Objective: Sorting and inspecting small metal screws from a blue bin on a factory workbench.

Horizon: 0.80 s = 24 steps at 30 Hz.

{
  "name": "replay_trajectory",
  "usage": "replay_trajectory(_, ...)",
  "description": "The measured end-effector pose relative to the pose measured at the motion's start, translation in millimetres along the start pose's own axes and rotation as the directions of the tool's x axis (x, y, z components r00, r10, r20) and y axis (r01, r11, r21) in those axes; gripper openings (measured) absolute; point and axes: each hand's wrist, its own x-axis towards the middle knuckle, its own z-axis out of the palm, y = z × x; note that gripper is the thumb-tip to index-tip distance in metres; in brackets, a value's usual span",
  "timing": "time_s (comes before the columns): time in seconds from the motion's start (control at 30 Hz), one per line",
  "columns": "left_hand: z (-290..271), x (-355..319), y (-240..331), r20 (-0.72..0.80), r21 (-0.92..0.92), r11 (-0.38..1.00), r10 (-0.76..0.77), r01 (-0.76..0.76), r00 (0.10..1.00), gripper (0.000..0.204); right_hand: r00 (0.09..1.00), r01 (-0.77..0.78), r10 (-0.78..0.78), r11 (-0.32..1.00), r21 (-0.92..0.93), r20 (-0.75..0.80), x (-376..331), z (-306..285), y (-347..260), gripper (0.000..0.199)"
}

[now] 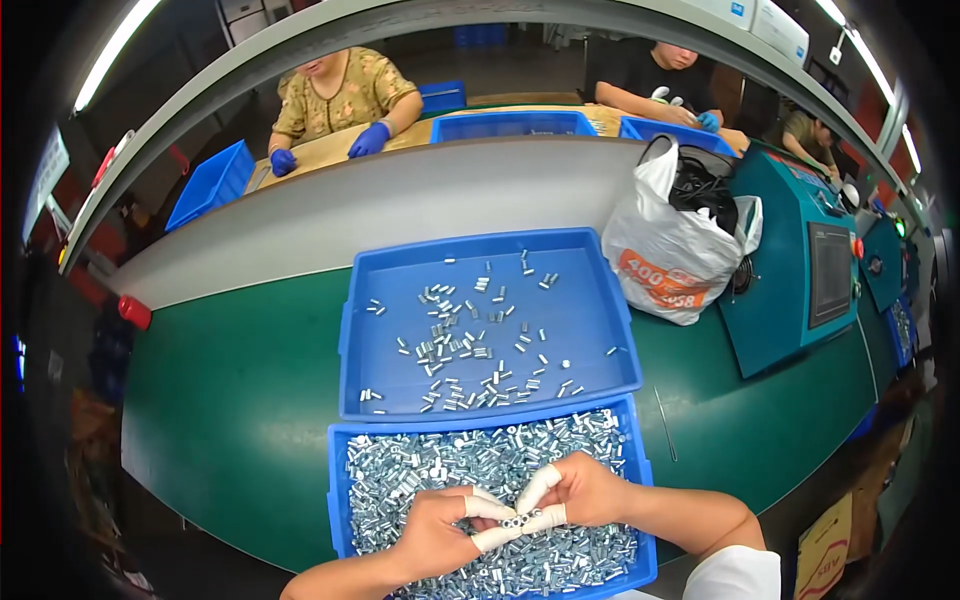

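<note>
Over a blue bin (643,500) full of small shiny metal sleeves (400,470), my two hands meet fingertip to fingertip. My left hand (440,528) and my right hand (585,492) wear white covers on thumb and fingers. Several metal sleeves (516,521) sit in a short row between the fingertips, their round open ends facing up toward me. Both hands pinch this row, one from each side. Directly beyond the full bin, a second blue bin (400,275) holds a thinner scatter of the same sleeves.
A white plastic bag (650,220) with black cables stands right of the far bin, beside a teal machine (790,270) with a screen. A thin rod (665,425) lies on the green table (230,400). Beyond a low partition (430,195), people work with blue bins (215,185).
</note>
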Motion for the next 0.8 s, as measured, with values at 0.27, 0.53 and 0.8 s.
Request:
replay_trajectory(0.27, 0.1, -1.8, 2.0, 0.024, -0.002, 0.999, -0.036, 0.036, 0.999, 0.021, 1.0, -0.005, 0.005, 1.0, -0.013, 0.004, -3.2, 0.9, -0.7, 0.021)
replay_trajectory(0.53, 0.0, 0.1, 0.9, 0.031, 0.002, 1.0, -0.02, 0.02, 0.999, 0.021, 1.0, -0.007, 0.007, 1.0, -0.005, -0.021, -3.5, 0.4, -1.8, 0.022)
replay_trajectory(0.8, 0.0, 0.0, -2.5, 0.033, -0.017, 1.0, 0.001, -0.001, 0.999, 0.023, 1.0, 0.002, -0.002, 1.0, -0.003, -0.008, -4.1, -0.6, -0.1, 0.02)
